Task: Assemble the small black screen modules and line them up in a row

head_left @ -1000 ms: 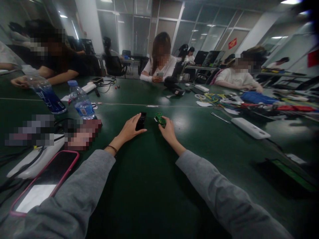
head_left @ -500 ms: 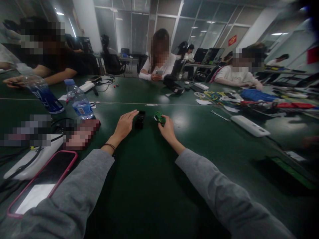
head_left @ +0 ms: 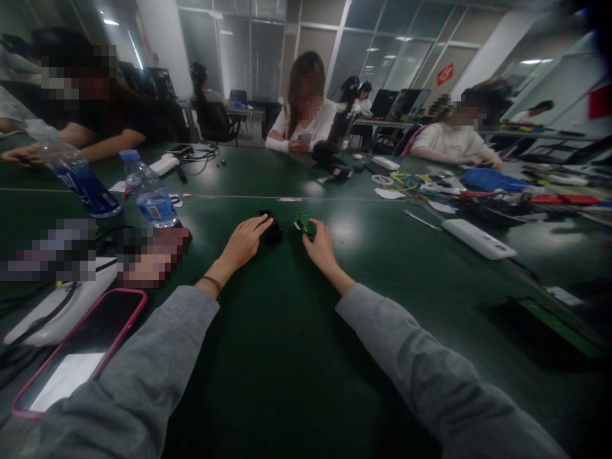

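Observation:
My left hand (head_left: pixel 243 242) lies with its fingers stretched out over the left side of a small black box-like casing (head_left: pixel 273 231) on the green table. Its fingertips touch the casing and cover part of it; the thumb is out of sight. To the right, my right hand (head_left: pixel 321 245) pinches a small green circuit board (head_left: pixel 305 222) between thumb and fingers, close above the table or resting on it; which one I cannot tell. A short gap separates the board from the casing.
Two plastic bottles, one bluish (head_left: pixel 157 207), stand at the left beyond a pink-edged phone (head_left: pixel 81 350) and a white power bank (head_left: pixel 62 303). At the right lie a wrench (head_left: pixel 421 220), a white device (head_left: pixel 478 239) and tangled cables (head_left: pixel 411 183). Several people sit around.
My left hand has moved slightly right, onto the black casing, which now sits turned at a different angle. My right hand keeps its hold on the circuit board, nearly unmoved.

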### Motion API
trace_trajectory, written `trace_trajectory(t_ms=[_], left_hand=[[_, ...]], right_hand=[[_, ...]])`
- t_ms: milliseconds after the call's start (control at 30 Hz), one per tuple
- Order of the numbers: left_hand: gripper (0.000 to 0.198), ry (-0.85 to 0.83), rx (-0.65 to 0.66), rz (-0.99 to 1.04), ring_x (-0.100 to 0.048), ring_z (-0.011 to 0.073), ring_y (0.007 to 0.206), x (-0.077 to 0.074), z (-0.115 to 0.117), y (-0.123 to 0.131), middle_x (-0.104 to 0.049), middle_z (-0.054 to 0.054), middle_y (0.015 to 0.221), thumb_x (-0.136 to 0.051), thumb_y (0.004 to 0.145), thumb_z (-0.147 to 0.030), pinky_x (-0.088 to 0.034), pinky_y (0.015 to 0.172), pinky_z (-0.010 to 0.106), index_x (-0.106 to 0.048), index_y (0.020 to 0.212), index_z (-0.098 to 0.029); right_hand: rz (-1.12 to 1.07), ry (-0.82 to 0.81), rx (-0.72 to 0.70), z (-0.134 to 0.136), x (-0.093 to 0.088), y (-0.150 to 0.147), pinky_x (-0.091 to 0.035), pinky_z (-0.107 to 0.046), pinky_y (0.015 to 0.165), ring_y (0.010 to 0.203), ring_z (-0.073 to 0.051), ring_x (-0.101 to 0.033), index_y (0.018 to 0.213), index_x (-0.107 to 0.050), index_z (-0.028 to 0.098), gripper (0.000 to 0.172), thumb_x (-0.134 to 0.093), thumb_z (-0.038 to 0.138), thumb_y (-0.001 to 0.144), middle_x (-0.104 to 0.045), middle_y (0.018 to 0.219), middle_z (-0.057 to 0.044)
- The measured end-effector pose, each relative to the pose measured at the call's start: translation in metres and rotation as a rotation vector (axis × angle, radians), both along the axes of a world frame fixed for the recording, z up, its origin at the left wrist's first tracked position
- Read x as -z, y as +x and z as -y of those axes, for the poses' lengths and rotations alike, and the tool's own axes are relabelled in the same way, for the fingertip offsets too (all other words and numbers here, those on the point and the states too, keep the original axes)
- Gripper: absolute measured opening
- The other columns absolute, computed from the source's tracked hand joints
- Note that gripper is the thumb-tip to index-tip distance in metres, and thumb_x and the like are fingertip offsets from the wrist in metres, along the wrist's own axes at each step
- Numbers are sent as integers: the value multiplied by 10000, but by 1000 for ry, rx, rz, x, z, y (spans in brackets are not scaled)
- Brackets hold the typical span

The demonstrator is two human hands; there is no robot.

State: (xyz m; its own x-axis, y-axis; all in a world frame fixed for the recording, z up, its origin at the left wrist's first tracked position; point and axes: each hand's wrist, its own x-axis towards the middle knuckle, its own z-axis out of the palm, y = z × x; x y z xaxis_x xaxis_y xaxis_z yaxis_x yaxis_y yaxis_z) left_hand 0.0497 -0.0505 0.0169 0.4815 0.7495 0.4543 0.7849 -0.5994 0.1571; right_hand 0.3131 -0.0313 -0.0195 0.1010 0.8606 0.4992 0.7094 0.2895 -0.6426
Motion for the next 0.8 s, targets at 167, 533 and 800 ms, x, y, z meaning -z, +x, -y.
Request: trace_trajectory(t_ms=[167,533,800], left_hand=[[586,9,-233,83,-462,303,1513,5,-4,-2,-464,150,1665,-358,1028,-130,-384,1261,514,-450,1607,-147],[500,-171,-369,-30,-459,400,1514,27,-17,-13,-532,188,1606,-379,1079,-319,-386,1230,629,-582,1497,-134],[507,-149,-359,-6,-466,393,1509,30,-19,-15,-552,169,1594,-373,1081,-341,-395,1216,651,-580,1512,-172]], right_hand=[[9,11,-13,-1,0,-1,-483,-579,1049,1227,-374,-540,1368,-562,186,505,-572,162,863,-601,1271,-187],[-10,5,-18,-2,2,2,-505,-573,1029,1233,-378,-553,1365,-559,194,508,-653,204,866,-601,1282,-183],[-20,21,-20,-1,1,4,-509,-529,1025,1179,-341,-591,1306,-576,192,457,-629,156,854,-628,1250,-158]])
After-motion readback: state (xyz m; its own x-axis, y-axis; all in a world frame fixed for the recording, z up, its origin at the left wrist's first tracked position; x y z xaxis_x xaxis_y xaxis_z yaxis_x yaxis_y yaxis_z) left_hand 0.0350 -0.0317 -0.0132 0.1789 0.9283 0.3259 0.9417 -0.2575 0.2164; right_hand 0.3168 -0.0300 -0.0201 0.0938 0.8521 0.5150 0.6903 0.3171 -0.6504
